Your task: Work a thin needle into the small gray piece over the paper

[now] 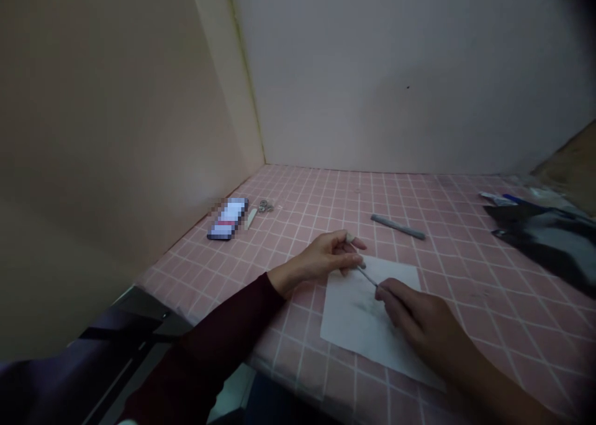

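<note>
The left hand and right hand are apart, with fingers curled and fingertips closed on opposite ends of a thin metal rod. The rod spans the short gap between the hands, slanting above a sheet of white paper. Whether it touches the paper cannot be determined. The paper lies on the table, which is covered by a pink grid-patterned surface, and bears a faint grey smudge under the right hand.

A grey bar lies beyond the paper, just past the left fingertips. Farther left, against the left wall, are a phone with a blurred screen, a small white strip, and small scissors. A dark plastic bag lies at the right, and a blue pen lies beyond it. The back wall bounds the far table edge. Pink surface extends between the hands and each of these items.
</note>
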`<state>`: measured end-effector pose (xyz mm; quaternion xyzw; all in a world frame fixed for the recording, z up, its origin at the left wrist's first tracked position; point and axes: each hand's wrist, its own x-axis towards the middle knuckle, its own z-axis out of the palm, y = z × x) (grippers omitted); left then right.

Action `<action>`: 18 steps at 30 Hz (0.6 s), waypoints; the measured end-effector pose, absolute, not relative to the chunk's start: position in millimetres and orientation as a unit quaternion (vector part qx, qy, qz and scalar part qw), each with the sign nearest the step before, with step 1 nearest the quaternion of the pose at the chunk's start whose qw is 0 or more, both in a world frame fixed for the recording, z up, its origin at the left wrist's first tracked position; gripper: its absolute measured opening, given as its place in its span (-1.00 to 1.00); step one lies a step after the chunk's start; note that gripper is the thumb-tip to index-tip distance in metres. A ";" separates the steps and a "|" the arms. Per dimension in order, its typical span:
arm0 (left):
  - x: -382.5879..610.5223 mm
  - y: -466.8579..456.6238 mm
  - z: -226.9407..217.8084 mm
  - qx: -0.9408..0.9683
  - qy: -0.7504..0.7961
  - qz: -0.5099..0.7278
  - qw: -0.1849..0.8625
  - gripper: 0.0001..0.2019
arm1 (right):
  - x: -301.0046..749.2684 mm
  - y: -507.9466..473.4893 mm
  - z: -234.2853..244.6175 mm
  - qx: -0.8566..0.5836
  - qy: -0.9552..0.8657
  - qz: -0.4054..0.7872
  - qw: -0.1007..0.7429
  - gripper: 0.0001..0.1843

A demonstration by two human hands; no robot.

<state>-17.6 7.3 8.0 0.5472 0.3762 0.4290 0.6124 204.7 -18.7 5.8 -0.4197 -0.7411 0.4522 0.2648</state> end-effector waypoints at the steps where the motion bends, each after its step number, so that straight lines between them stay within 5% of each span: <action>1: -17.4 6.2 9.7 0.546 0.363 0.429 0.621 -0.57 | 205.3 -17.3 9.0 -0.424 -0.701 0.516 0.250 -0.69; 4: -14.9 1.1 16.1 0.539 0.328 0.452 0.631 -0.58 | 206.6 -13.1 19.0 -0.419 -0.526 0.707 0.218 -0.60; 7: -12.0 -2.2 18.8 0.534 0.316 0.473 0.626 -0.64 | 205.6 -12.6 21.8 -0.390 -0.460 0.770 0.209 -0.61; 10: -11.4 -0.5 15.4 0.545 0.312 0.481 0.612 -0.66 | 202.7 -16.9 16.6 -0.393 -0.573 0.685 0.218 -0.65; 14: -13.6 5.2 8.1 0.554 0.371 0.449 0.594 -0.63 | 200.9 -21.3 8.6 -0.404 -0.759 0.423 0.286 -0.75; 18: -14.1 5.0 9.8 0.540 0.371 0.450 0.607 -0.59 | 204.0 -16.9 12.0 -0.415 -0.678 0.552 0.251 -0.69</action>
